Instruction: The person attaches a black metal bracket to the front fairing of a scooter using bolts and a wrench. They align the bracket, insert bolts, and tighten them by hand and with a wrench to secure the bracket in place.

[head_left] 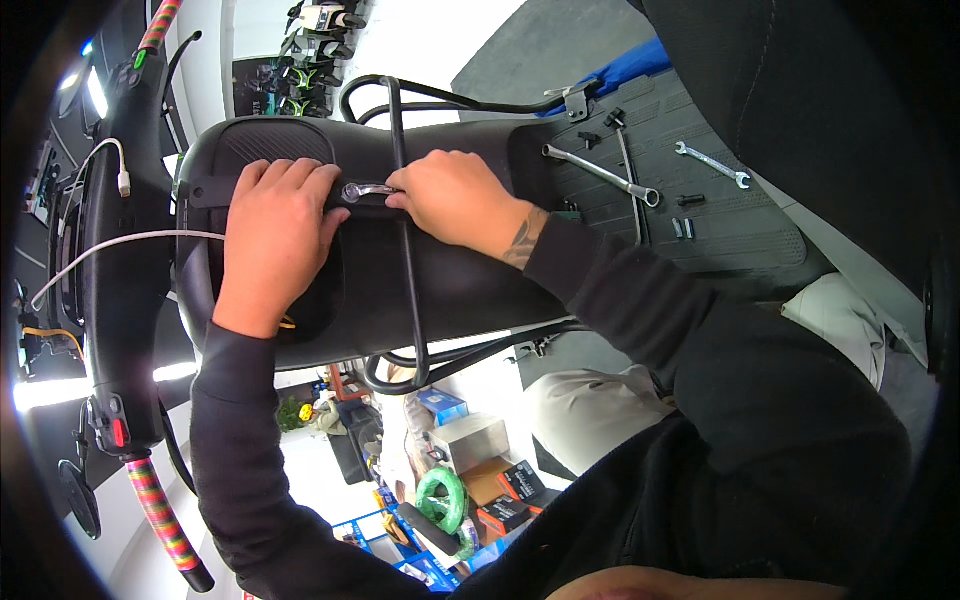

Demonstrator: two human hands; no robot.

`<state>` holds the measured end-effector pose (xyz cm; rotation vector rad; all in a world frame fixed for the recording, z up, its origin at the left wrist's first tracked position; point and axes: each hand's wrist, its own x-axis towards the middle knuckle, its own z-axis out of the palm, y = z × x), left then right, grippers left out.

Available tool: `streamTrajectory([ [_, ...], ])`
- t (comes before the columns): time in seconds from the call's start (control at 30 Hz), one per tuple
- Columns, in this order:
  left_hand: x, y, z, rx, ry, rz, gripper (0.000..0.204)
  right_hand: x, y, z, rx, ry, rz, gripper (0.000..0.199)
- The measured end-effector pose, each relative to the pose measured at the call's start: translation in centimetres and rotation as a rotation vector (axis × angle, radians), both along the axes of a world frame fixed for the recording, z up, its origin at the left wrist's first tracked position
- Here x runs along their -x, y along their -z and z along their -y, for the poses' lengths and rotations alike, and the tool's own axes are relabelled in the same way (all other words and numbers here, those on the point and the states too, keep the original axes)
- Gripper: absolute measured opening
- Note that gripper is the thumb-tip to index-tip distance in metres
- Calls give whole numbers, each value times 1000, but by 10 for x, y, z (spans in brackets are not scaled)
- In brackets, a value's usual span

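My right hand is closed around a shiny ring wrench; its ring end sits against a flat black bar. The bar lies along the black front panel of a scooter. Closed over the same bar, my left hand has its curled fingers and thumb close beside the wrench's ring. A black tubular frame crosses the panel just by my right fingertips. Part of the wrench's handle is hidden inside my right fist.
On the ribbed footboard lie a long ring wrench, a smaller wrench, a T-handled tool and several bolts. Handlebars rise at left, with a white cable. Boxes and a green coil stand below.
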<state>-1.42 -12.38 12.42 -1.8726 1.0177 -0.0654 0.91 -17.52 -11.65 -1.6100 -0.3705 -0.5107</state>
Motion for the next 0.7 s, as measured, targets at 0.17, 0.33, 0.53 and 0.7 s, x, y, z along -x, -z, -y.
streamTrajectory([
  [0.17, 1, 14, -10, 35, 73, 79, 38, -19, -13, 22, 226, 27, 107, 14],
  [0.33, 6, 21, -18, 89, 105, 135, 35, -40, -22, 14, 239, 250, 281, 13],
  [0.53, 8, 26, -22, 150, 102, 197, 45, -88, -33, 4, -116, 552, 634, 16],
  [0.7, 8, 27, -22, 167, 73, 190, 42, -63, -1, -4, -260, 200, 22, 28],
])
